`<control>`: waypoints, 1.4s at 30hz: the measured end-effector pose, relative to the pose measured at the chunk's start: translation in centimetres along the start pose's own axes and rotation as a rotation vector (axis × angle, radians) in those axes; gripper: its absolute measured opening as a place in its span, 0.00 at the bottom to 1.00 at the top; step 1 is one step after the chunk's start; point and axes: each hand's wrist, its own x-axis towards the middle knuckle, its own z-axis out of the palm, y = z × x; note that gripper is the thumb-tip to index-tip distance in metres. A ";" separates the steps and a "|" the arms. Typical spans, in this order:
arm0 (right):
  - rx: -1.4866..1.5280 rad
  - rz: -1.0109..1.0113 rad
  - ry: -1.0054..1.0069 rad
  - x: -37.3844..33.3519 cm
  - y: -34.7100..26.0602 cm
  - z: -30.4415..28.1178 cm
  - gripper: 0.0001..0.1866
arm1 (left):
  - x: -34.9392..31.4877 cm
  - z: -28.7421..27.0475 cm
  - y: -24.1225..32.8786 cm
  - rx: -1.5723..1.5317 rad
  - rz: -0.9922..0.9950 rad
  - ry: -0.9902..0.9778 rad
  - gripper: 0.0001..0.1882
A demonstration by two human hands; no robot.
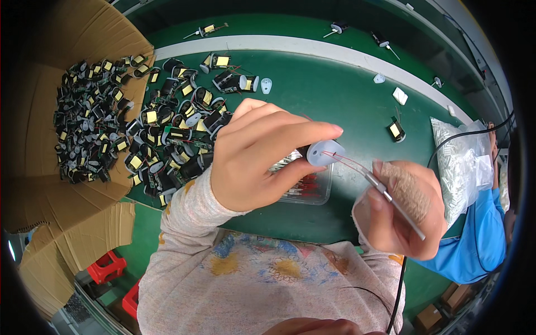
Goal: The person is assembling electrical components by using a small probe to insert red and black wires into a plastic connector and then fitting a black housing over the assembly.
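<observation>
A round white cap (322, 158) is above the middle of the bench (357, 100), pinched between the thumb and fingers of the left hand (251, 159). Thin red wires (349, 162) run from it toward a slim metal tool (384, 191), gripped by the right hand's (393, 229) fingers. A clear tray (328, 192) sits below; black assemblies (215, 120) lie heaped left, a clear bag (453, 162) right.
</observation>
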 end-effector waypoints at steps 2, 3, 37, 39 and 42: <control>-0.009 -0.001 -0.010 0.0 -0.5 0.0 0.13 | -0.2 -0.1 -0.1 0.023 0.015 -0.012 0.18; -0.021 0.002 -0.014 0.0 -0.9 -0.3 0.14 | -0.1 -0.1 0.0 0.035 0.023 -0.007 0.18; 0.326 0.340 -0.111 0.1 1.4 0.2 0.12 | -0.4 0.7 0.4 -0.216 -0.045 0.028 0.24; 0.338 0.353 -0.112 0.1 1.2 0.2 0.12 | -0.6 0.8 0.2 -0.547 -0.177 0.059 0.27; 0.234 0.263 -0.065 0.1 0.8 0.6 0.12 | -0.6 1.0 -1.0 -0.542 0.001 -0.044 0.21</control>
